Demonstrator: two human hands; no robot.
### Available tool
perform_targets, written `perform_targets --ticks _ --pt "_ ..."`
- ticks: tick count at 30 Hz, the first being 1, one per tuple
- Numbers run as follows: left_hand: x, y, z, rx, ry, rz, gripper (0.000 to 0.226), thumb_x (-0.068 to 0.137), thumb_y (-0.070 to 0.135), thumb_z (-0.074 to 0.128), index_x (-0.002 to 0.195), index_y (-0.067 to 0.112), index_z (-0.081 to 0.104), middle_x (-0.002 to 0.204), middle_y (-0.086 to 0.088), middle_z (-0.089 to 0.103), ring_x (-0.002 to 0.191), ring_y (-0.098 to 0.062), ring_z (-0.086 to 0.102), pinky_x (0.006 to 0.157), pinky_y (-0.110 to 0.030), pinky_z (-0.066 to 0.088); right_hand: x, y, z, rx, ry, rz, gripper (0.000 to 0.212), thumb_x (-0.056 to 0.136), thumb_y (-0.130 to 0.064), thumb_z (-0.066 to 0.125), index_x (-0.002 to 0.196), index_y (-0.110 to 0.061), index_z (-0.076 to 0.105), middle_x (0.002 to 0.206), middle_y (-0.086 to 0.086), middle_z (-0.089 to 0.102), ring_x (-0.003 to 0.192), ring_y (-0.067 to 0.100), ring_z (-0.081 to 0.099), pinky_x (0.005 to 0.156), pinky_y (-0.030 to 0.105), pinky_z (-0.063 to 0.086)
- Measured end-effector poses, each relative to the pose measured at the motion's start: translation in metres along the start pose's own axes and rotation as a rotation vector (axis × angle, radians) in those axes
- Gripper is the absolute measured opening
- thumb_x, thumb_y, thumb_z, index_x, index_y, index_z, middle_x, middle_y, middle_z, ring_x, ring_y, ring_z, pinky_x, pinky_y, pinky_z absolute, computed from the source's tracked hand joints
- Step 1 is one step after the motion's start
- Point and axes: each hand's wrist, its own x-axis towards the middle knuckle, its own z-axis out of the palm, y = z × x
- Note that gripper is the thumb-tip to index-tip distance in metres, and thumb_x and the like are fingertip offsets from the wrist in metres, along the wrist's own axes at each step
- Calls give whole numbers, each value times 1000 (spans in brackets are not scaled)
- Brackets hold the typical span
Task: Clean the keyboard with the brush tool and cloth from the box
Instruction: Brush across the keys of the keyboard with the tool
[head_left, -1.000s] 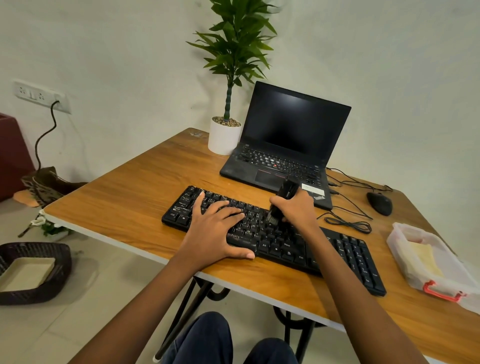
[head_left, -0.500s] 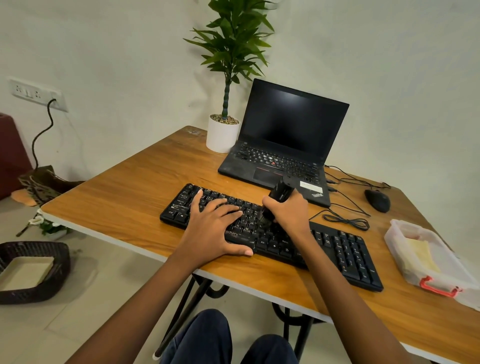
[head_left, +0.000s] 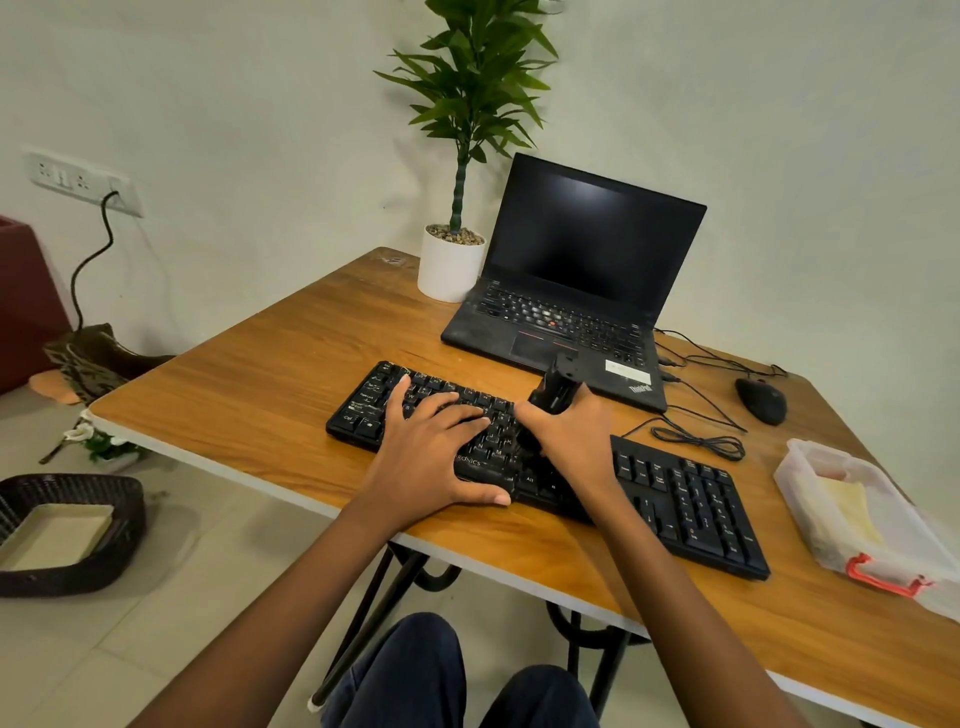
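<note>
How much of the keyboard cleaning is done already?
Done: the brush tool is out of the box. In hand: the right hand has it in its grip, bristle end down on the middle keys of the keyboard; the left hand lies flat on the left keys. Left: the yellow cloth sits in the box, so wiping hasn't begun.

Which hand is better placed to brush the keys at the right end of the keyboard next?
Probably the right hand: it grips the brush and is nearer that end. The left hand lies flat on the keyboard.
</note>
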Motion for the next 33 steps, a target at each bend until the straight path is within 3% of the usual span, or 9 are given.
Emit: perform_targets --ticks 5,8,10,16,21,24,29,33 --pt "0 0 1 -2 -7 3 97 68 91 18 114 22 67 118 5 65 120 -19 53 108 -56 4 -1 -1 -5 -47 -151 29 28 73 -26 70 85 -3 61 72 7 66 42 5 55 38 17 41" --pt "0 0 0 -2 -11 1 96 68 91 18 115 23 67 120 6 64 122 -19 52 108 -56 2 7 -1 -9 -79 -63 40 23 73 -25 70 85 -9 59 71 0 63 57 10 62 50 27 54" --pt "0 0 0 3 -18 -3 97 67 91 18 115 23 66 121 6 63 122 -18 51 108 -56 2 6 0 -4 -63 -2 20 22 73 -27 70 83 -14 56 71 -2 62 65 14 63 58 33 54" --pt "0 0 0 8 -25 -8 100 67 92 15 116 22 66 121 5 63 123 -19 50 108 -57 2 -8 4 -1 8 -89 -32 23 73 -24 71 81 -6 58 70 4 62 56 11 56 45 19 42" --pt "0 0 -1 0 -37 -7 99 66 92 15 119 24 64 125 7 61 126 -17 47 109 -55 -2 6 0 -9 -91 48 -10 25 75 -30 70 90 -16 55 73 -9 59 67 8 59 55 19 47" --pt "0 1 -1 6 -24 -5 97 67 92 17 116 24 66 122 6 62 124 -18 49 109 -55 0 -6 2 1 -37 77 -48 26 74 -32 71 87 -17 54 74 -6 60 67 11 60 59 26 50" --pt "0 1 -3 -2 -30 -7 99 65 92 17 119 23 64 124 6 61 126 -18 47 109 -55 -2 -9 5 1 -19 -14 -46 26 72 -29 71 84 -11 57 72 0 64 65 17 63 54 27 50" --pt "-1 1 -3 -3 -41 -6 99 66 92 16 119 24 64 125 7 61 126 -17 47 109 -55 -3 -2 5 -3 -24 77 -7 28 74 -32 71 86 -13 55 70 -2 62 62 14 62 52 26 49"
